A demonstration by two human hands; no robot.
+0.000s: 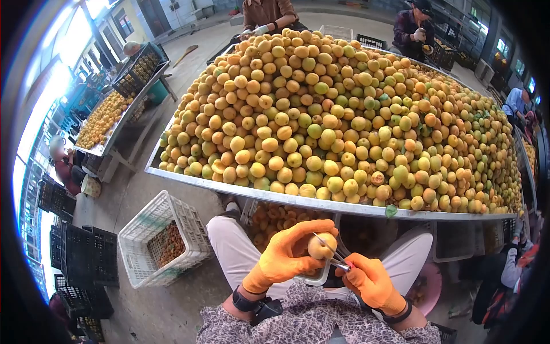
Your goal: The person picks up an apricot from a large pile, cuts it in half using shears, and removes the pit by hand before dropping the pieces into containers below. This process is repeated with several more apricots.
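Note:
My left hand [289, 255], in an orange glove, is closed round a yellow-orange apricot [321, 246] above my lap. My right hand [371, 281], gloved in orange too, grips a small metal tool [339, 263] whose thin tips lie against the fruit. Beyond my hands a large heap of yellow, orange and greenish apricots [309, 120] fills a metal-edged table [321, 203]. Just under the table edge a crate of halved apricots [278, 221] is partly hidden by my left hand.
A white crate [197, 241] with brown pits inside stands on the floor at left. Black crates [86, 252] are stacked farther left. A pink basin [429, 286] sits right of my knee. Other people work across the table [269, 14] and at both sides.

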